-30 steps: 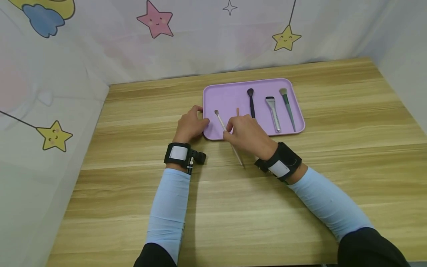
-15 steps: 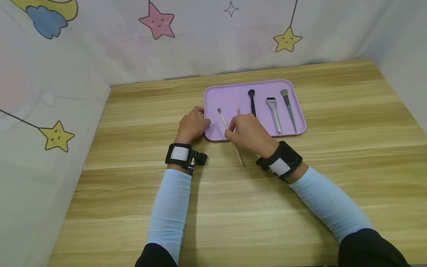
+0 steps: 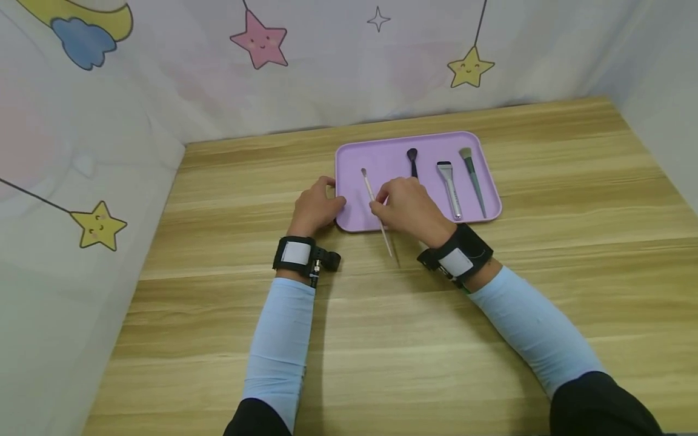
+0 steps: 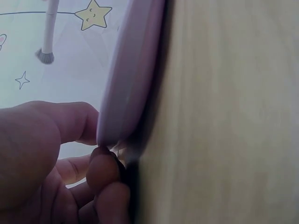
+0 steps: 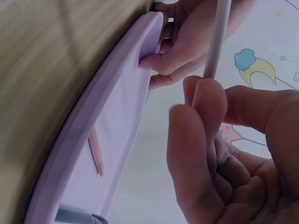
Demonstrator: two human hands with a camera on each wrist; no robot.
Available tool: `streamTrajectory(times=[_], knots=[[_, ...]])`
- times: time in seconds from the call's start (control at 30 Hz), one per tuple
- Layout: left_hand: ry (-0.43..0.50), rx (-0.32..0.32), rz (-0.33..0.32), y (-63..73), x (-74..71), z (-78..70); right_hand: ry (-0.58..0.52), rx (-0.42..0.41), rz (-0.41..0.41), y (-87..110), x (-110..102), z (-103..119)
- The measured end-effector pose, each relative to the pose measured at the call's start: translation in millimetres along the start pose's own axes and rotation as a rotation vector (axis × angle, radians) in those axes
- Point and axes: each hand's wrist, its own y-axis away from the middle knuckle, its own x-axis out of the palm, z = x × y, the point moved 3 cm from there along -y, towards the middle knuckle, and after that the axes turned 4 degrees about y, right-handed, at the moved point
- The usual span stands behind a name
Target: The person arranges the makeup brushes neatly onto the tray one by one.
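Note:
My right hand (image 3: 411,209) pinches a slim white makeup brush (image 3: 368,186) between thumb and fingertips, over the front left part of a lilac tray (image 3: 349,225). The brush's small bristle head points away, and its handle extends past the tray's front edge. In the right wrist view the white handle (image 5: 218,39) rises from the pinch, apart from the tray floor. My left hand (image 3: 316,209) holds the tray's left end, thumb over the rim and other fingers outside it. An orange-brown slender stick (image 5: 96,154) lies in the tray, hidden behind my right hand in the head view.
On the tray also lie a black fluffy brush (image 3: 412,158), a silver flat brush (image 3: 451,192) and a green-handled brush (image 3: 475,182). The wooden table (image 3: 349,351) backs onto a white curtain (image 3: 327,72) printed with stars.
My right hand has lifted slightly and moved a little away from me with the white brush, which now stands at a steeper slant in view. The left hand keeps its hold on the tray.

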Motion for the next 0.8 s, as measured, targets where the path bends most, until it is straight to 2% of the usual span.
streamTrajectory(times=[0.23,0.8], knots=[[-0.003,0.002,-0.009,0.1,0.1,1.6,-0.045,0.003,0.032,-11.6,4.5,-4.8],[-0.013,0.014,-0.008,1.7,-0.9,-0.8,-0.111,0.145,0.108,-36.8,10.9,-13.5]])
